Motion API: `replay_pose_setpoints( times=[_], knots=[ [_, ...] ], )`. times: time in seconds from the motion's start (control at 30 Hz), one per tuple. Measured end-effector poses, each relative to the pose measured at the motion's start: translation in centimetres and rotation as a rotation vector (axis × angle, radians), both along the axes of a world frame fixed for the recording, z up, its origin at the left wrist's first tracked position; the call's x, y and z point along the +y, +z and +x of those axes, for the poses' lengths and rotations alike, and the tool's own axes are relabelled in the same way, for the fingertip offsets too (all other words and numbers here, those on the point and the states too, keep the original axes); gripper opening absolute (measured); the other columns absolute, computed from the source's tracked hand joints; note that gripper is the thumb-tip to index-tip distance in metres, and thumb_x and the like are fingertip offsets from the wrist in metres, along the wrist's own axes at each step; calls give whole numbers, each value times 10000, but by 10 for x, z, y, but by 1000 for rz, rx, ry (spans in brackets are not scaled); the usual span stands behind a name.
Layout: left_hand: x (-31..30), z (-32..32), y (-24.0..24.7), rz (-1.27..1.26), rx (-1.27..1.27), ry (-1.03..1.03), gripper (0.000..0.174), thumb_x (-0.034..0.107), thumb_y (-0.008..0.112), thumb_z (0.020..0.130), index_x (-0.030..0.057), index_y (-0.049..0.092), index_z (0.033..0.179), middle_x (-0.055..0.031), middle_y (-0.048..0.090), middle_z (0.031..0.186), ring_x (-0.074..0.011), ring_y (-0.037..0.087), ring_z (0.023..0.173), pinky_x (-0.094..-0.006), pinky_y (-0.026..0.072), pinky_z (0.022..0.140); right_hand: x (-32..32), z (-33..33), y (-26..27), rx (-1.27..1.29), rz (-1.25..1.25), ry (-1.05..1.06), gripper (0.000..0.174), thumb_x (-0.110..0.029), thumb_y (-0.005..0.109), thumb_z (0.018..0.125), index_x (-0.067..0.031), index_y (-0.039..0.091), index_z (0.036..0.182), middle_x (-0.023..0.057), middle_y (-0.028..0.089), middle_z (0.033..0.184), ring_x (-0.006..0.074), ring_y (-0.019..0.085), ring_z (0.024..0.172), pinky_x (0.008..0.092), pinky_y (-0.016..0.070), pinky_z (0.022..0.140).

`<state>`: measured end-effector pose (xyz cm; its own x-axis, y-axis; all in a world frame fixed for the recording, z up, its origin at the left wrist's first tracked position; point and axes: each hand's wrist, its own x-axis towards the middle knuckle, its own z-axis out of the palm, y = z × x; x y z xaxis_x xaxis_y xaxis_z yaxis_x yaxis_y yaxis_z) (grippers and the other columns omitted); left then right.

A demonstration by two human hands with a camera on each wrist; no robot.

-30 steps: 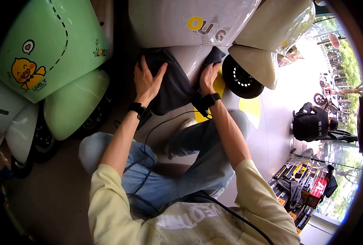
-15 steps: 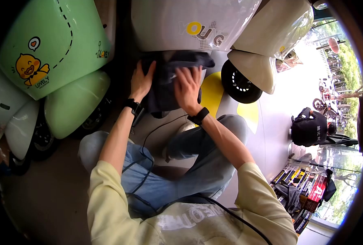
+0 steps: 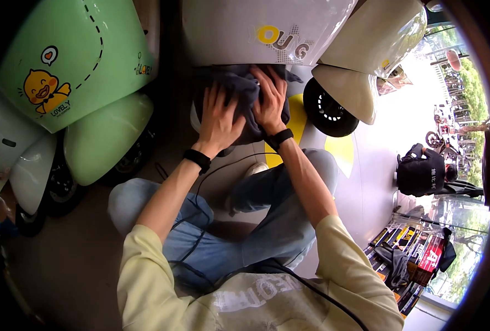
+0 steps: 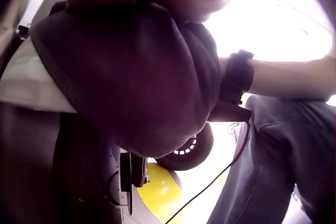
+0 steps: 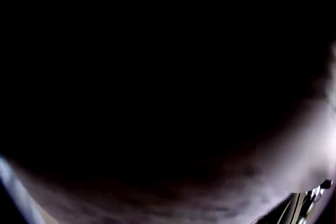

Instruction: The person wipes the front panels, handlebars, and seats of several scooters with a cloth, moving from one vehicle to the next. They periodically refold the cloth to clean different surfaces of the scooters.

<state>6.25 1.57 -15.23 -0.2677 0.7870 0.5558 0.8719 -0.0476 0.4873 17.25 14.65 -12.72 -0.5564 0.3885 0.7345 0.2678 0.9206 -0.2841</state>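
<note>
A dark grey cloth (image 3: 239, 83) lies bunched over the front fender of the pale scooter (image 3: 228, 33), under its "YOUNG" lettering. On the cloth's left part rests my left hand (image 3: 220, 121), fingers spread and fairly straight. My right hand (image 3: 269, 105) presses on the cloth just to the right, fingers extended toward the scooter body. In the left wrist view the cloth (image 4: 131, 71) drapes down over the pale fender (image 4: 31, 77), with a tyre (image 4: 84, 171) below. Dark material fills most of the right wrist view and hides the contact there.
A green scooter (image 3: 90, 55) stands at left and a cream one (image 3: 349, 91) at right, its black wheel (image 3: 328, 107) close by. A thin cable (image 3: 201, 220) runs across my legs. Boxes (image 3: 405, 248) and a person in black (image 3: 421, 171) are farther right.
My left hand has moved right and onto the cloth's middle. My right hand came inward from the fender's right side, then up toward the scooter body. The cloth is more bunched, baring the fender's left edge.
</note>
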Motion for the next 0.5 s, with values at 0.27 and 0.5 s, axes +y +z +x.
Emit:
replay_pose_setpoints(
  times=[0.27,0.5],
  knots=[
    [8,-5,18,-29,40,-168,659,200,700,772,73,534,1397,-240,401,1501,-419,311,1440,-574,232,1192,-2,4,-21,246,-205,-240,372,-116,556,926,10,598,1273,200,574,1364,429,450,1329,474,358,1113],
    [11,-20,6,43,-59,-74,632,385,716,851,158,538,1413,-169,380,1542,-389,357,1419,-526,278,1175,52,18,-73,97,-895,-856,320,-201,508,979,4,642,1186,255,681,1086,401,658,1024,438,523,896]
  ],
)
